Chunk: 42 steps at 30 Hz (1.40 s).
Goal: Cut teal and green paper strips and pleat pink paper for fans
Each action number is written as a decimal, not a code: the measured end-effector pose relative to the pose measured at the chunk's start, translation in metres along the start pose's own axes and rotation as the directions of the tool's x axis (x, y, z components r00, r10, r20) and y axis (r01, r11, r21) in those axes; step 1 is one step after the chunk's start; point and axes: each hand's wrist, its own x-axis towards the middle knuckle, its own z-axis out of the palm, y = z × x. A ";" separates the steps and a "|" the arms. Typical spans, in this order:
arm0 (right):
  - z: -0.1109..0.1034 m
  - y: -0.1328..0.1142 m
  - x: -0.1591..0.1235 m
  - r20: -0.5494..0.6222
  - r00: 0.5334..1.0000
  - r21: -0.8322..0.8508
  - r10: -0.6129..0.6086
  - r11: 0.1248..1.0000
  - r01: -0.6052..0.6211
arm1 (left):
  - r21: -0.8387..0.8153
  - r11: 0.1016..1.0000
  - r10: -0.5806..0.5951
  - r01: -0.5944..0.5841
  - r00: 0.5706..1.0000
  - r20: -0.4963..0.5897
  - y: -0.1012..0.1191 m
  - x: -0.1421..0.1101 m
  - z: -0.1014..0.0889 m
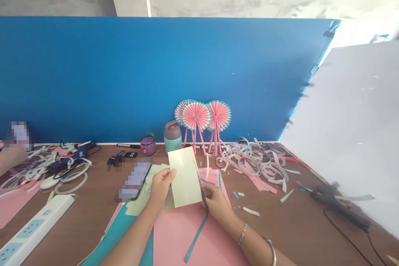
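My left hand (161, 183) pinches the left edge of a pale yellow-green sheet of paper (186, 178) and holds it up. My right hand (215, 199) is closed around a pair of scissors (204, 201), whose dark blades run along the sheet's right edge. The handles are mostly hidden by my fingers. Below both hands lies a large pink sheet (183, 237), with a narrow blue paper strip (196, 237) on it. More pale green paper (137, 203) sits under my left wrist. Striped pink paper (215, 178) lies behind my right hand.
Pink folded-paper fans (196, 115) stand against the blue partition (140, 70), beside a teal flask (173, 143) and a purple pot (148, 145). Curled paper strips (255, 162) pile up at right, near a glue gun (339, 205). A power strip (37, 228) and another person's hand (14, 156) are left.
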 end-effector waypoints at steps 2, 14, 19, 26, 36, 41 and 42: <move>0.001 -0.001 0.000 0.000 1.000 0.023 -0.013 1.000 0.013 | 0.003 1.000 -0.003 0.003 1.000 0.020 0.000 0.000 0.000; 0.000 -0.002 -0.001 -0.007 0.999 0.014 -0.033 0.999 0.034 | 0.056 0.998 0.027 -0.028 0.999 0.020 0.000 -0.001 0.001; 0.000 -0.002 -0.001 -0.012 1.000 0.002 -0.004 1.000 0.004 | 0.040 0.999 0.030 -0.031 0.999 0.024 -0.002 0.000 0.001; 0.002 -0.007 -0.002 -0.002 0.997 0.079 -0.076 0.994 0.076 | 0.022 1.000 0.011 -0.012 0.999 0.039 -0.006 0.001 0.001; 0.001 -0.007 -0.003 -0.013 0.997 0.047 -0.081 0.996 0.082 | 0.024 1.000 0.002 -0.003 0.999 0.048 -0.006 0.001 0.002; 0.000 -0.006 -0.002 -0.009 0.997 0.038 -0.071 0.997 0.071 | 0.008 1.000 -0.014 0.014 0.998 0.068 -0.005 0.000 0.003; 0.000 -0.005 -0.002 -0.004 0.998 0.041 -0.062 0.997 0.062 | 0.004 1.000 -0.017 0.017 0.997 0.069 -0.005 0.000 0.003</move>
